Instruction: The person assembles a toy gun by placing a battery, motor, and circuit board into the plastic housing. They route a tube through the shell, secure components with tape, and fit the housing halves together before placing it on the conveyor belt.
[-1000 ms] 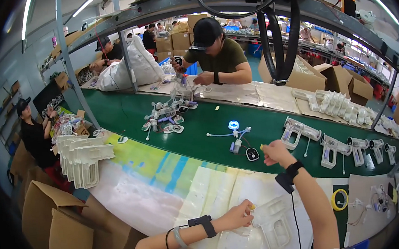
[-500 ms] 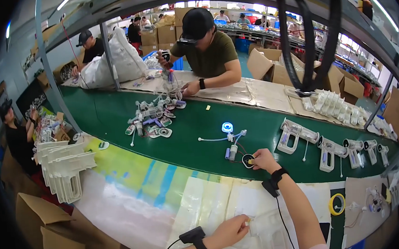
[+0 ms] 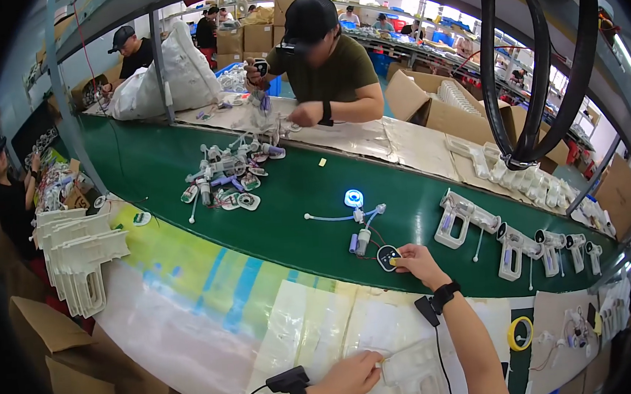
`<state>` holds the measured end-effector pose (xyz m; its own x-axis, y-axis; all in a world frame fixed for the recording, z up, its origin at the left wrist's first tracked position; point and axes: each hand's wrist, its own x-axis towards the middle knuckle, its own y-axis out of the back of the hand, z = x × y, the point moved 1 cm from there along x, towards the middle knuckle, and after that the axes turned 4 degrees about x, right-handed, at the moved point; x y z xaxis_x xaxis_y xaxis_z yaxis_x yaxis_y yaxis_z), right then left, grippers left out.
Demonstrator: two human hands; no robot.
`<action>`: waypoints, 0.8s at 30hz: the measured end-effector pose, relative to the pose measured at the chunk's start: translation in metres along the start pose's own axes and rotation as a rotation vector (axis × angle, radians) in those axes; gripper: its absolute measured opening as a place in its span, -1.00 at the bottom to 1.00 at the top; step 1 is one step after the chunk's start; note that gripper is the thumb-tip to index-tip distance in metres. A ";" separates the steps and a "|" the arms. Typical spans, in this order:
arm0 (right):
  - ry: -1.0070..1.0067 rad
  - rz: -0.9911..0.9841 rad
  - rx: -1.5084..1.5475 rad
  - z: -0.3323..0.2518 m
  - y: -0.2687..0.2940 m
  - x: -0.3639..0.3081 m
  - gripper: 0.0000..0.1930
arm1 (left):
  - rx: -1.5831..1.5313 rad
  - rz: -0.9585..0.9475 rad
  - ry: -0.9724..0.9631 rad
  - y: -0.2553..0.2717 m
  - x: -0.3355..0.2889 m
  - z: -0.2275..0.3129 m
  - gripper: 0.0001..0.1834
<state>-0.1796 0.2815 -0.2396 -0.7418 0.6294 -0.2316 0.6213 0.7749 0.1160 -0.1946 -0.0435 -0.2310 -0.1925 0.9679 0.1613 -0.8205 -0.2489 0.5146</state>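
My right hand (image 3: 418, 264) pinches the edge of a black oval button panel (image 3: 386, 256) with a white rim; a small yellow piece (image 3: 394, 262) shows at the fingertips. Thin wires run from the panel to a motor unit (image 3: 363, 242) on the green surface. Beside that motor lie a purple cylinder (image 3: 352, 243), pale tubing (image 3: 329, 218) and a ring glowing blue (image 3: 354, 198). My left hand (image 3: 348, 379) is closed, fingertips at the edge of a translucent white gun-shaped shell (image 3: 409, 366). Whatever those fingers hold is too small to make out.
Assembled gun-shaped units (image 3: 466, 219) line the green belt (image 3: 289, 232) to the right. A tangle of wired parts (image 3: 225, 175) lies near a co-worker (image 3: 329, 79) opposite. Stacked white shells (image 3: 78, 257) stand left; a yellow tape roll (image 3: 520, 333) is at right. Black cables (image 3: 533, 72) hang overhead.
The view has shifted slightly. The black panel in my right hand now shows more of its face. My left hand stays beside the shell. The co-worker's hand has moved slightly away from the parts pile.
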 end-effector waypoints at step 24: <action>0.034 0.045 0.016 0.013 0.001 0.000 -0.73 | 0.042 0.041 -0.067 0.008 -0.005 -0.010 -0.81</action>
<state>-0.1755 0.2816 -0.2524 -0.7211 0.6652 -0.1938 0.6578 0.7451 0.1099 -0.2055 -0.0495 -0.2363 -0.1875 0.9529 0.2384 -0.7890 -0.2906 0.5413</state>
